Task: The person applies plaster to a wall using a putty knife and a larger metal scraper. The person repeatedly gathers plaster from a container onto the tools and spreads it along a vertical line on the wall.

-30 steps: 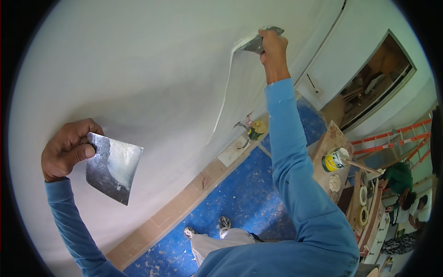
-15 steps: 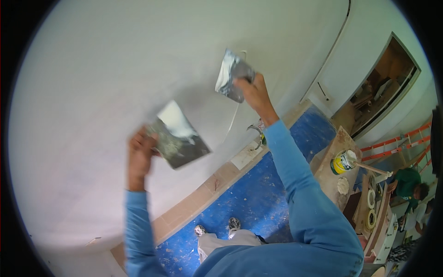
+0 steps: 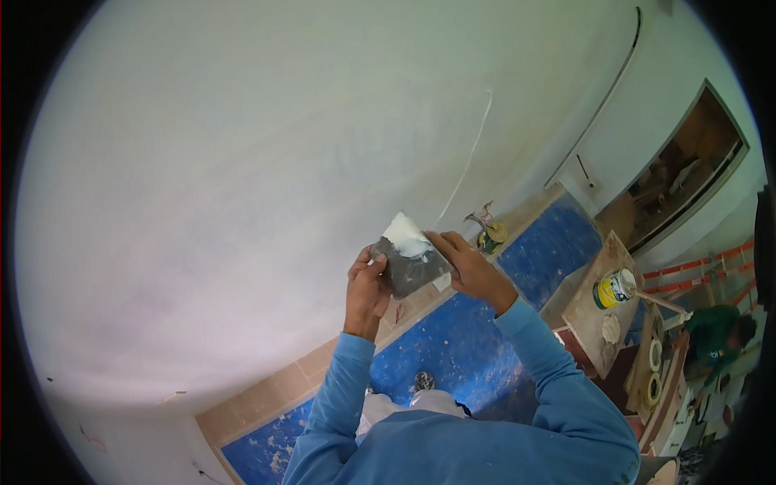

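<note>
My left hand (image 3: 369,293) grips a flat grey metal putty blade (image 3: 414,277), its thumb on the face. White filler paste (image 3: 405,234) lies on the upper part of the blade. Close against the right side of that blade is my right hand (image 3: 478,275), closed with its fingers together. The second putty blade it holds is mostly hidden by the fingers and overlaps the first. Both hands are close together, apart from the pale wall (image 3: 242,202).
Blue floor covering (image 3: 453,347) runs along a tiled strip (image 3: 283,384) at the wall's foot. On the right are a board (image 3: 594,323) bearing a paint bucket (image 3: 612,289), tape rolls (image 3: 654,372), orange ladder (image 3: 703,275) and a person in green (image 3: 711,339). A tin (image 3: 492,236) stands by the wall.
My right hand has come down from high on the wall, and my left hand has moved right. The two blades, apart before, are now together in front of me. The view has shifted slightly.
</note>
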`<state>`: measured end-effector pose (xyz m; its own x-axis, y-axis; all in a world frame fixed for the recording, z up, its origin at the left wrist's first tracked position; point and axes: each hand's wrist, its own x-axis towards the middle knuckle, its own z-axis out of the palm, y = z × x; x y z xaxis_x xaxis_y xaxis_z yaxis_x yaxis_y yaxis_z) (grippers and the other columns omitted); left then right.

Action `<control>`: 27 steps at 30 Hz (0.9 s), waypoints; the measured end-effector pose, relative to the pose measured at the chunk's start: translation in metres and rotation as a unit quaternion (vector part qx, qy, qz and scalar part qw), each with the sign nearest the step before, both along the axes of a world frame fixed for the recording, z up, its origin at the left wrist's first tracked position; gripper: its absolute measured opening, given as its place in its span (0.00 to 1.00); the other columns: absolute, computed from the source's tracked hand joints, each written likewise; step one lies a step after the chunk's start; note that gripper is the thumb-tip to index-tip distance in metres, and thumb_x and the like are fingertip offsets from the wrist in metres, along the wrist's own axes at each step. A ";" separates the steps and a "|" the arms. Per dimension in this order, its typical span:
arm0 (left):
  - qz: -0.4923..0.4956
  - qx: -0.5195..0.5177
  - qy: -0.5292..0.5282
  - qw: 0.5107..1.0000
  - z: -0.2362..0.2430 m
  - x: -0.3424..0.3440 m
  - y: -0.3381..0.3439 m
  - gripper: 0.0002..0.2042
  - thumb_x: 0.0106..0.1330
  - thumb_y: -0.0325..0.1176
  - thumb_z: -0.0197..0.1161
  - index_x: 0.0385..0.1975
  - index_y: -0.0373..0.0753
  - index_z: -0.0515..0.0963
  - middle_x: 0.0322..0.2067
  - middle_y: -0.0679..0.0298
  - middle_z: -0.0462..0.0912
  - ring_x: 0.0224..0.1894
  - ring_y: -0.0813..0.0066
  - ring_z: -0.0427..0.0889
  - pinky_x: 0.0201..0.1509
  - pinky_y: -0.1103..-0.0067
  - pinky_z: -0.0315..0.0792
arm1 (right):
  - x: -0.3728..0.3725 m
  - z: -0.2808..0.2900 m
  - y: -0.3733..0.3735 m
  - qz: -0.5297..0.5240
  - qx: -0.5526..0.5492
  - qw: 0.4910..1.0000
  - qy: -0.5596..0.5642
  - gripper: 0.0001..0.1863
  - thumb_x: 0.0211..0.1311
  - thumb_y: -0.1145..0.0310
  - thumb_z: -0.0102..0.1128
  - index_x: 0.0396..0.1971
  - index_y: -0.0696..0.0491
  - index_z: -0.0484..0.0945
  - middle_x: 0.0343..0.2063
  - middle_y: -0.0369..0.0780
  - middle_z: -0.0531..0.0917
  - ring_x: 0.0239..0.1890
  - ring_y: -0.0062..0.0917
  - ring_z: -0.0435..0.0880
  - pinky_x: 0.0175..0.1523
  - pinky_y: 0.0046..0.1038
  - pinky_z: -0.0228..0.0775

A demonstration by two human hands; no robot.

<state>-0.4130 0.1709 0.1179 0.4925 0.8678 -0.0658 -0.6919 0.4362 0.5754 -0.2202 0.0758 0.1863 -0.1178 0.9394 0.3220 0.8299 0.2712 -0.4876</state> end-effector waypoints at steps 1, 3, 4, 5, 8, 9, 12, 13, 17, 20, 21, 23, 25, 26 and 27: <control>0.009 0.016 0.010 1.000 0.008 -0.008 -0.003 0.11 0.72 0.26 0.53 0.52 0.33 0.71 0.41 0.60 0.81 0.43 0.73 0.83 0.47 0.76 0.81 | 0.004 -0.005 0.003 -0.012 -0.043 0.994 -0.097 0.37 0.49 0.87 0.51 0.65 0.53 0.65 0.49 0.49 0.75 0.48 0.48 0.78 0.49 0.39 0.76; 0.002 0.080 0.056 0.995 0.016 -0.008 -0.006 0.11 0.73 0.29 0.54 0.51 0.33 0.71 0.40 0.61 0.82 0.40 0.75 0.84 0.43 0.78 0.82 | 0.045 -0.074 0.004 -0.061 -0.013 0.993 -0.100 0.31 0.51 0.84 0.53 0.60 0.56 0.68 0.46 0.48 0.78 0.46 0.47 0.80 0.50 0.38 0.77; 0.008 0.112 0.080 0.990 0.016 -0.012 -0.003 0.11 0.73 0.30 0.54 0.51 0.32 0.71 0.40 0.61 0.82 0.39 0.75 0.84 0.41 0.79 0.82 | 0.058 -0.098 0.005 -0.078 0.004 0.992 -0.100 0.29 0.52 0.83 0.54 0.58 0.58 0.69 0.44 0.48 0.79 0.45 0.46 0.81 0.50 0.38 0.77; 0.047 0.140 0.110 0.983 0.014 -0.018 0.000 0.12 0.74 0.32 0.54 0.52 0.33 0.72 0.40 0.61 0.82 0.39 0.76 0.84 0.40 0.79 0.83 | 0.056 -0.098 0.008 -0.167 0.006 0.973 0.161 0.26 0.53 0.82 0.54 0.55 0.59 0.70 0.43 0.47 0.80 0.44 0.45 0.82 0.51 0.38 0.77; 0.111 0.197 0.182 0.957 -0.002 -0.021 0.005 0.14 0.76 0.34 0.52 0.54 0.33 0.73 0.41 0.62 0.83 0.40 0.77 0.84 0.39 0.79 0.83 | 0.049 -0.104 0.005 -0.250 0.008 0.654 0.714 0.19 0.56 0.78 0.54 0.49 0.63 0.73 0.41 0.47 0.81 0.44 0.41 0.84 0.54 0.40 0.78; 0.111 0.203 0.198 0.953 -0.005 -0.021 0.007 0.14 0.76 0.34 0.51 0.54 0.33 0.73 0.42 0.62 0.83 0.41 0.76 0.84 0.39 0.78 0.83 | 0.047 -0.109 0.007 -0.186 0.018 0.585 0.789 0.18 0.56 0.77 0.54 0.48 0.65 0.74 0.41 0.48 0.82 0.44 0.41 0.84 0.54 0.42 0.79; 0.109 0.296 0.248 0.916 -0.021 -0.027 0.008 0.14 0.74 0.28 0.52 0.55 0.34 0.75 0.43 0.59 0.84 0.40 0.70 0.86 0.39 0.77 0.83 | -0.005 -0.108 0.013 -0.086 -0.020 0.508 0.857 0.19 0.57 0.80 0.58 0.50 0.64 0.73 0.42 0.47 0.82 0.45 0.36 0.85 0.52 0.38 0.82; 0.110 0.337 0.262 0.897 -0.027 -0.029 0.006 0.14 0.72 0.25 0.53 0.56 0.34 0.75 0.43 0.58 0.85 0.39 0.68 0.87 0.39 0.76 0.83 | -0.024 -0.106 0.020 -0.075 -0.040 0.515 0.853 0.20 0.55 0.82 0.60 0.50 0.63 0.74 0.43 0.46 0.82 0.45 0.35 0.85 0.52 0.37 0.81; 0.080 0.623 0.387 0.675 -0.019 -0.048 0.024 0.24 0.55 0.12 0.56 0.53 0.36 0.77 0.39 0.46 0.84 0.36 0.49 0.85 0.36 0.71 0.81 | -0.030 -0.116 0.022 -0.060 -0.049 0.537 0.840 0.24 0.54 0.85 0.62 0.53 0.62 0.72 0.44 0.45 0.81 0.44 0.34 0.84 0.52 0.38 0.80; 0.038 0.653 0.439 0.617 -0.031 -0.052 0.043 0.20 0.55 0.13 0.56 0.49 0.35 0.78 0.38 0.46 0.84 0.35 0.49 0.85 0.34 0.67 0.81 | -0.025 -0.125 0.027 -0.060 -0.021 0.546 0.835 0.24 0.57 0.83 0.62 0.55 0.61 0.71 0.45 0.45 0.81 0.44 0.35 0.85 0.51 0.37 0.82; -0.006 0.646 0.484 0.590 -0.046 -0.054 0.047 0.17 0.57 0.14 0.56 0.46 0.35 0.78 0.34 0.47 0.84 0.32 0.49 0.85 0.31 0.64 0.79 | -0.020 -0.133 0.029 -0.072 -0.014 0.540 0.838 0.23 0.57 0.83 0.62 0.54 0.61 0.71 0.44 0.45 0.81 0.44 0.34 0.85 0.50 0.36 0.82; 0.022 0.576 0.557 0.597 -0.082 -0.064 0.046 0.14 0.61 0.17 0.55 0.46 0.34 0.77 0.33 0.48 0.83 0.31 0.51 0.84 0.31 0.64 0.79 | -0.006 -0.155 0.041 -0.085 0.015 0.524 0.848 0.22 0.58 0.82 0.62 0.53 0.60 0.71 0.43 0.44 0.81 0.44 0.33 0.85 0.48 0.33 0.83; 0.047 0.466 0.587 0.661 -0.110 -0.074 0.045 0.10 0.65 0.21 0.54 0.45 0.31 0.76 0.33 0.50 0.83 0.29 0.58 0.84 0.31 0.67 0.80 | 0.020 -0.206 0.050 -0.117 0.003 0.509 0.853 0.18 0.61 0.80 0.61 0.51 0.59 0.72 0.41 0.43 0.82 0.43 0.32 0.85 0.47 0.33 0.83; 0.060 0.380 0.584 0.715 -0.119 -0.083 0.042 0.09 0.68 0.23 0.53 0.44 0.30 0.76 0.33 0.52 0.82 0.27 0.63 0.84 0.30 0.69 0.80 | 0.030 -0.234 0.053 -0.134 -0.005 0.497 0.858 0.16 0.62 0.79 0.60 0.50 0.59 0.73 0.40 0.42 0.82 0.43 0.32 0.85 0.47 0.33 0.83; 0.051 0.296 0.569 0.766 -0.123 -0.088 0.033 0.09 0.70 0.26 0.53 0.44 0.29 0.76 0.33 0.54 0.82 0.28 0.68 0.83 0.30 0.71 0.81 | 0.039 -0.256 0.053 -0.175 -0.043 0.522 0.834 0.16 0.64 0.76 0.58 0.51 0.59 0.72 0.42 0.42 0.81 0.44 0.31 0.85 0.48 0.33 0.82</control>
